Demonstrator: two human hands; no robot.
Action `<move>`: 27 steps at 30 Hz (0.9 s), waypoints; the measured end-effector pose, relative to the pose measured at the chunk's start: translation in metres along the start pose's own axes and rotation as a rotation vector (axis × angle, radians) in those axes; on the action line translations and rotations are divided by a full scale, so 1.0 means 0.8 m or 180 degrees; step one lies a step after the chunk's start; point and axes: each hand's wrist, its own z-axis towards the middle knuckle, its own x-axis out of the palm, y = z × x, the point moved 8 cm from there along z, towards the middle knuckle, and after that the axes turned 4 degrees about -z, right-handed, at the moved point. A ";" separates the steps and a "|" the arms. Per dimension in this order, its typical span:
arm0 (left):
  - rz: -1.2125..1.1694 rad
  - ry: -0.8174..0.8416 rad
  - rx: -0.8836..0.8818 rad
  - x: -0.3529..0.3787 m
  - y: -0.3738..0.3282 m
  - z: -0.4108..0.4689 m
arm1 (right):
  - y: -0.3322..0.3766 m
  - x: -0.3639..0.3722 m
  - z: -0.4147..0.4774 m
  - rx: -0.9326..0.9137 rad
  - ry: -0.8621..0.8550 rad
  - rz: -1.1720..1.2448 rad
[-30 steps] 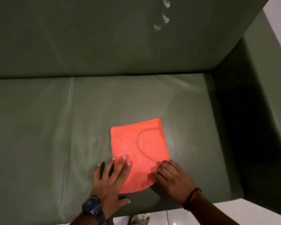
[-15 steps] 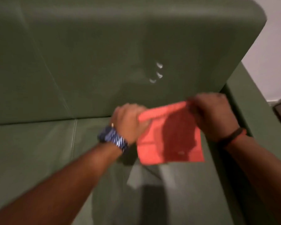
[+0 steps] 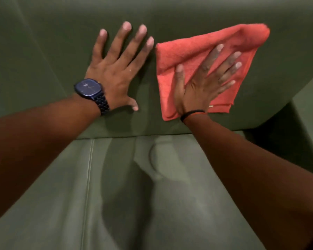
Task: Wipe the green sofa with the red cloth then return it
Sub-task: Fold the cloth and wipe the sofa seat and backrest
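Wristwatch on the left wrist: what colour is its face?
Dark blue wristwatch, with a matching dark link band; head view.

One green sofa (image 3: 43, 42), filling the frame. One red cloth (image 3: 197, 51), upper right. Two hands: left hand (image 3: 116, 69) upper centre, right hand (image 3: 202, 83) right of centre. One wristwatch (image 3: 89, 87), left. One dark wristband (image 3: 192, 113), right. Two seat cushions, lower frame.

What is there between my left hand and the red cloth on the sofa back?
Nothing but a narrow strip of bare sofa backrest. In the head view, the left hand lies flat beside the red cloth, its fingertip close to the cloth's edge.
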 end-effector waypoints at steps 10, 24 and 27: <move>0.0142 -0.0138 0.0159 0.003 0.002 -0.001 | -0.056 0.010 -0.011 0.0850 -0.0443 0.0398; -0.0306 -0.0477 0.0421 -0.003 -0.008 -0.008 | -0.021 0.036 -0.070 0.0923 -0.0266 0.0252; -0.0278 -0.0462 0.0312 -0.003 -0.016 -0.008 | -0.005 0.050 -0.085 0.0613 0.0164 0.0350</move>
